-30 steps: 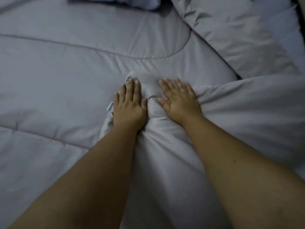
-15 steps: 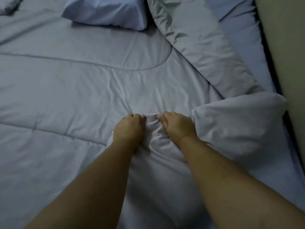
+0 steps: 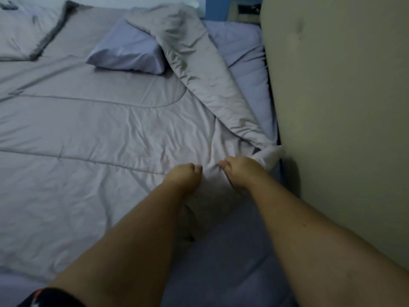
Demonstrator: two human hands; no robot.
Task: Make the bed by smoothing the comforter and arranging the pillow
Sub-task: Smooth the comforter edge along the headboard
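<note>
Head view is tilted higher than half a second ago, so more of the beige padded panel on the right and the whole pillow are taken in. The comforter is drawn nearer than before. The puffed corner seen beside the right hand is now pulled thin against the panel, and lavender sheet is uncovered beneath the forearms. A second ago both hands were laid flat. Now the left hand and the right hand are clenched side by side on a bunch of the comforter's edge.

The bed is covered by the grey quilted comforter across left and centre, with sheet exposed along the panel. A strip of blue wall is seen at the top, and a pale cushion with a dark fringe at the far left.

The comforter's stitched lines are run left to right, while its folded-back flap is laid diagonally from top centre down to the hands. The pillow is laid flat on the comforter at the far side, its long axis left to right, its right end tucked under the flap
</note>
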